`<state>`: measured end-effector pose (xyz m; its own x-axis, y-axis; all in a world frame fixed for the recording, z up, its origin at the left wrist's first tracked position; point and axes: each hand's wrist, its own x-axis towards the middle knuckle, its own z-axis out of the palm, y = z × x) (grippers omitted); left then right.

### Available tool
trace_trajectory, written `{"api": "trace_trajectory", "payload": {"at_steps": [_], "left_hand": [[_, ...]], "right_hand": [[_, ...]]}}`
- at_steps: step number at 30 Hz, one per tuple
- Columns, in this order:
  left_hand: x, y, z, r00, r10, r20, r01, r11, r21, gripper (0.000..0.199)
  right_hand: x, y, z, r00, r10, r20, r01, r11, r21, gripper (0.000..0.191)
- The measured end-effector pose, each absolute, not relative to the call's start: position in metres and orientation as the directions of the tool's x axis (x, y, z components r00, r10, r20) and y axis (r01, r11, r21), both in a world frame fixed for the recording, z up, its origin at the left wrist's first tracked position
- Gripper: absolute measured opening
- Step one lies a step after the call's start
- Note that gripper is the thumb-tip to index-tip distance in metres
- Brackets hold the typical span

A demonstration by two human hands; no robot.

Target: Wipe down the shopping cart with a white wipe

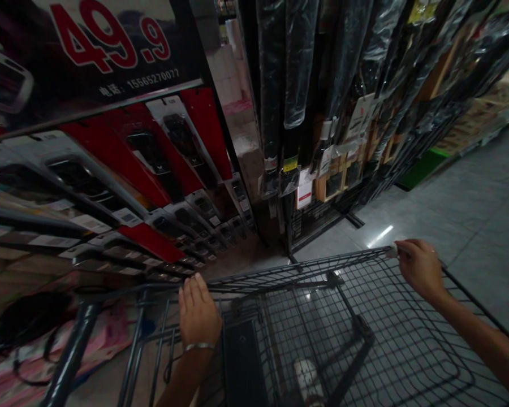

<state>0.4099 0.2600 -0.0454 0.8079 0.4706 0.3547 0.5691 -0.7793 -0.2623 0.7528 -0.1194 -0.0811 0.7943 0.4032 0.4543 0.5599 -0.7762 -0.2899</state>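
A grey wire shopping cart point(343, 258) stretches across the lower part of the head view. My left hand point(199, 316), with a bracelet at the wrist, lies over the cart's side rim, its fingers together and hooked on the bars. At the far right corner my right hand point(422, 268) is closed on the cart's rim, beside a small white piece point(393, 250); whether that piece belongs to the cart I cannot tell. A white cylindrical thing point(307, 376) shows through the mesh low down.
A display rack point(165, 232) of packaged goods under a price sign point(110, 42) stands at left. Long plastic-wrapped goods point(299, 73) hang on a black rack beyond the cart. Grey tiled floor point(483, 209) runs along the right. Pink packages point(106, 333) lie at lower left.
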Motion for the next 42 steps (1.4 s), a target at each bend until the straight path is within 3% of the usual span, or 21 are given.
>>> {"api": "trace_trajectory", "payload": {"at_steps": [8,13,18,23,27,30,33,42], "left_hand": [[0.427,0.239,-0.042,0.793,0.547,0.267,0.602,-0.772,-0.205,0.078],[0.457,0.189,-0.044,0.848,0.488,0.209,0.517,-0.848,-0.117,0.075],[0.486,0.148,-0.054,0.894,0.399,0.203,0.418,-0.907,-0.057,0.073],[0.492,0.148,-0.068,0.896,0.336,0.292,0.381,-0.918,-0.113,0.063],[0.489,0.154,-0.071,0.902,0.304,0.306,0.359,-0.922,-0.145,0.06],[0.488,0.151,-0.072,0.899,0.338,0.277,0.381,-0.917,-0.116,0.066],[0.487,0.142,-0.08,0.884,0.385,0.265,0.42,-0.903,-0.089,0.073],[0.485,0.134,-0.096,0.882,0.405,0.24,0.42,-0.907,-0.013,0.072]], "right_hand": [[0.697,-0.05,-0.08,0.809,0.374,0.453,0.579,-0.642,-0.503,0.024],[0.655,-0.008,-0.073,0.818,0.39,0.424,0.575,-0.521,-0.631,0.023],[0.614,0.034,-0.064,0.77,0.511,0.383,0.597,-0.365,-0.714,0.029],[0.58,0.063,-0.06,0.681,0.647,0.343,0.604,-0.232,-0.763,0.037],[0.568,0.056,-0.079,0.693,0.663,0.284,0.542,-0.219,-0.811,0.033],[0.574,0.039,-0.101,0.778,0.584,0.232,0.453,-0.265,-0.851,0.024],[0.587,0.027,-0.12,0.889,0.419,0.183,0.337,-0.33,-0.882,0.018],[0.596,0.044,-0.161,0.978,0.168,0.121,0.178,-0.376,-0.909,0.022]]}}
